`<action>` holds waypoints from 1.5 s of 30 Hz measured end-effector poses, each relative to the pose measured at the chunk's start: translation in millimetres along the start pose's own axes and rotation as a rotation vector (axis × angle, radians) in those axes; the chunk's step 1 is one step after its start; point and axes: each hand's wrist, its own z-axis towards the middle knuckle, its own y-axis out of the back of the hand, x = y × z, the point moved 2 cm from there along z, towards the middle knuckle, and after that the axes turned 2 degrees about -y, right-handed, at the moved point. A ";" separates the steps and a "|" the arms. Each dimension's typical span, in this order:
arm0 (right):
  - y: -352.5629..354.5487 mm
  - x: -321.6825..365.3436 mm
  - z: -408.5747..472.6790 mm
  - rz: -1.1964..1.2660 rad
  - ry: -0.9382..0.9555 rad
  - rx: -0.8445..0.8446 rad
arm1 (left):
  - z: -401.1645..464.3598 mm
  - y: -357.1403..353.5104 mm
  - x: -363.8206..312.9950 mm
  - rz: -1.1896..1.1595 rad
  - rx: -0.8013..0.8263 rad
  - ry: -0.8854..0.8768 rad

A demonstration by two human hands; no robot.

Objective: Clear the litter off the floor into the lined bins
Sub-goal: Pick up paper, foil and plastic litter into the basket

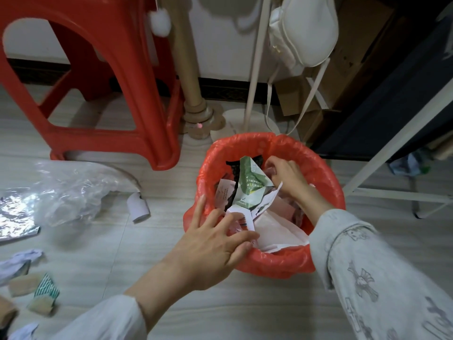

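Observation:
A bin lined with a red plastic bag [321, 168] stands on the floor at centre right. It holds crumpled paper, among it a green and white wrapper [252, 185] and white sheets [277, 229]. My left hand [213, 244] reaches over the near rim, its fingers spread and touching a white paper piece [241, 217]. My right hand [289, 177] is inside the bin, with curled fingers pressing on the litter beside the green wrapper. What its fingertips hold is hidden.
On the floor at left lie clear plastic film [71, 190], a silver foil sheet [14, 217], a white paper roll [138, 207], cardboard tubes [24, 284] and a striped wrapper [46, 288]. A red stool [117, 94] stands behind, a white metal frame [392, 192] at right.

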 end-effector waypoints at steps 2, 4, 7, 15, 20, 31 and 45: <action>-0.7 -5.6 1.9 0.047 -0.035 0.033 | 0.6 0.1 0.0 -0.004 0.012 0.006; 1.8 -6.4 4.1 0.046 -0.059 0.059 | 1.4 0.4 0.1 0.004 0.017 0.005; 5.5 -2.4 7.7 -0.130 -0.028 0.031 | 1.4 1.5 -0.2 -0.003 0.047 0.010; 1.4 -5.6 -3.2 0.076 -0.066 -0.164 | 2.3 4.8 -0.6 -0.040 0.073 0.013; -5.2 -8.9 -7.6 0.121 -0.104 -0.021 | 1.5 4.2 0.5 -0.026 0.117 0.010; 44.7 21.0 -52.0 0.038 -0.095 0.143 | -4.9 42.3 2.4 -0.223 0.142 0.045; 100.5 238.9 -246.9 0.003 0.391 0.135 | -211.9 217.1 51.1 -0.170 0.112 0.307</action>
